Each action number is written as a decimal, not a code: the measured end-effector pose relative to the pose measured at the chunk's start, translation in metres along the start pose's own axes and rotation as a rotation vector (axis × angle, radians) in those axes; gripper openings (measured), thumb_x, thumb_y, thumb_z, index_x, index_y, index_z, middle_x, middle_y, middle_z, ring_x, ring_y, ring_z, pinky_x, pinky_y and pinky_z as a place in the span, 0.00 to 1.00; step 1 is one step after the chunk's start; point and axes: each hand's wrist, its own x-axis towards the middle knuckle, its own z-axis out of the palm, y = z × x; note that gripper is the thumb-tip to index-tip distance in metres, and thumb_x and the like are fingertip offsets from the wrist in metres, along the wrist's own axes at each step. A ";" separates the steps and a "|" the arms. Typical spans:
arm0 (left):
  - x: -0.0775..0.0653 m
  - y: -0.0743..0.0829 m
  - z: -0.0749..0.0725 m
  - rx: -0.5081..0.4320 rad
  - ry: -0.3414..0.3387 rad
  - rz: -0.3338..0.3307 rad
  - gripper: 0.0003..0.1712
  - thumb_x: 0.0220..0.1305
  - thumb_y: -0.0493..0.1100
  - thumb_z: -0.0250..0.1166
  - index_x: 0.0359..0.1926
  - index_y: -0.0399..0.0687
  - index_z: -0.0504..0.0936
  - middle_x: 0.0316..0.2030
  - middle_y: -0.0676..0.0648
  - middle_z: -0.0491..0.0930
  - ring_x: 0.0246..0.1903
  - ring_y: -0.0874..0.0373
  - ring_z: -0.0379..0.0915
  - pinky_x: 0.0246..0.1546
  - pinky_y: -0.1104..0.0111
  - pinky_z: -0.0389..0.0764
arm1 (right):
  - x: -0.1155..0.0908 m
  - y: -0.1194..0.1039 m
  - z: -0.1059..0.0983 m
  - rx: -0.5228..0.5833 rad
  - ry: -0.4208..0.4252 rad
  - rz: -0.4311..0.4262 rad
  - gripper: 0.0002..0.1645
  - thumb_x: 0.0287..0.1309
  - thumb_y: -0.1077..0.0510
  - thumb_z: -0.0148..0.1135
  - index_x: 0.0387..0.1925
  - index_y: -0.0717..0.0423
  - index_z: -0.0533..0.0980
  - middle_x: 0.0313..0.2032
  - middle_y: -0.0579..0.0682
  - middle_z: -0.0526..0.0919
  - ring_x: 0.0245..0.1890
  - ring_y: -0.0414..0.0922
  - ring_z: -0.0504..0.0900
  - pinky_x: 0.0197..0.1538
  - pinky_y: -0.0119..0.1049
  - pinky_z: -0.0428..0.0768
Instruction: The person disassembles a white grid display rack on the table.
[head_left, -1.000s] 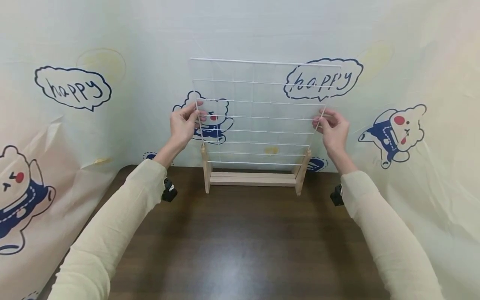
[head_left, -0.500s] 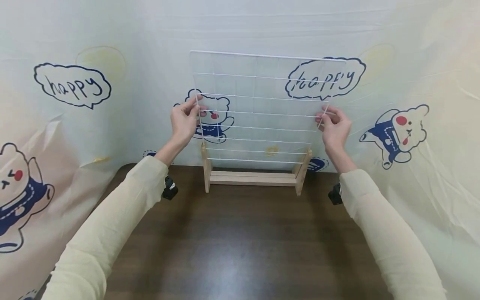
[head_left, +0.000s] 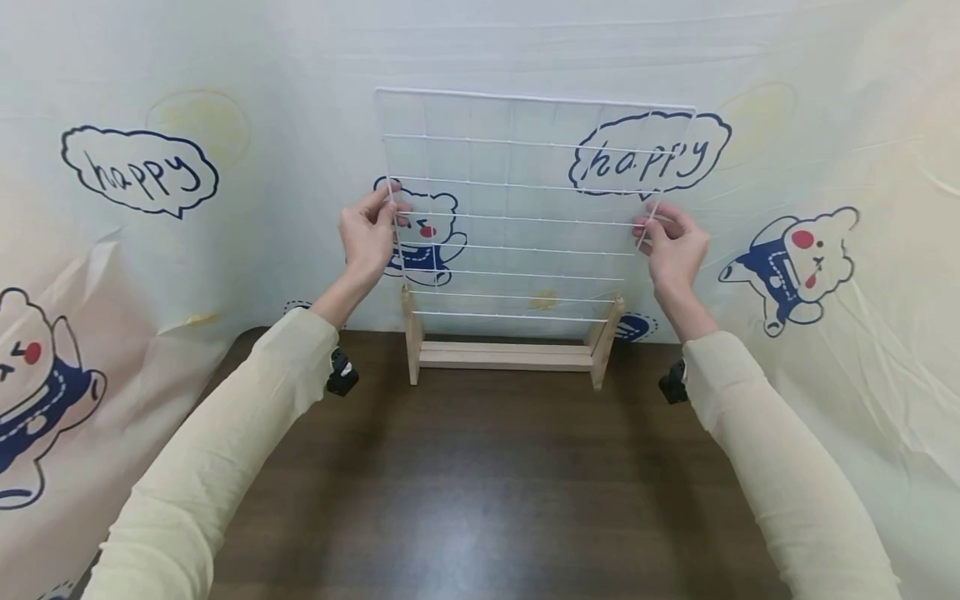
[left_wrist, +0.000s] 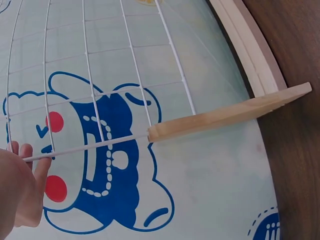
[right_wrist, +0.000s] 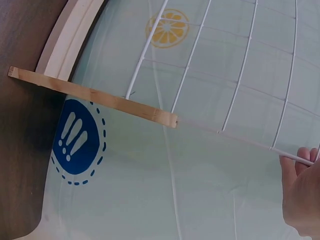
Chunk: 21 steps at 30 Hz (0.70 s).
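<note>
A white wire grid panel (head_left: 517,218) stands upright in the head view, its lower part between the two posts of a light wooden stand (head_left: 505,357). My left hand (head_left: 367,237) pinches the grid's left side wire between thumb and fingers, above the post. On the opposite side, my right hand (head_left: 677,250) pinches the right side wire at about the same height. The left wrist view shows the side wire running into the end of the wooden post (left_wrist: 225,115). In the right wrist view, the grid likewise meets the other post (right_wrist: 100,97).
The stand rests near the back edge of a dark brown wooden table (head_left: 465,467). Behind it hangs a pale printed cloth (head_left: 300,50) with bears and "happy" speech bubbles. Black wrist cameras show below both cuffs, the left camera (head_left: 342,372) and the right camera (head_left: 672,383).
The grid's top edge has risen in the head view, and both hands have moved slightly up with it. The wooden stand has stayed in place.
</note>
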 end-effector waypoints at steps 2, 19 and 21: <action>0.000 0.002 0.000 -0.007 0.014 0.005 0.17 0.73 0.39 0.54 0.56 0.55 0.81 0.40 0.45 0.85 0.37 0.51 0.80 0.24 0.76 0.72 | 0.002 0.001 0.000 -0.001 -0.002 -0.011 0.14 0.63 0.66 0.60 0.49 0.58 0.81 0.42 0.56 0.85 0.40 0.48 0.84 0.47 0.37 0.81; 0.003 0.017 0.000 0.044 0.069 0.034 0.18 0.73 0.36 0.53 0.57 0.57 0.81 0.39 0.46 0.86 0.36 0.54 0.82 0.20 0.76 0.68 | -0.001 -0.019 0.003 0.046 -0.006 -0.040 0.13 0.63 0.67 0.59 0.49 0.60 0.80 0.40 0.55 0.86 0.40 0.49 0.84 0.48 0.37 0.81; 0.003 0.018 0.000 0.039 0.070 0.035 0.18 0.72 0.36 0.53 0.57 0.56 0.81 0.39 0.47 0.86 0.35 0.55 0.82 0.21 0.76 0.68 | -0.003 -0.022 0.004 0.047 -0.010 -0.043 0.13 0.63 0.68 0.59 0.49 0.60 0.80 0.40 0.55 0.86 0.39 0.49 0.84 0.48 0.37 0.81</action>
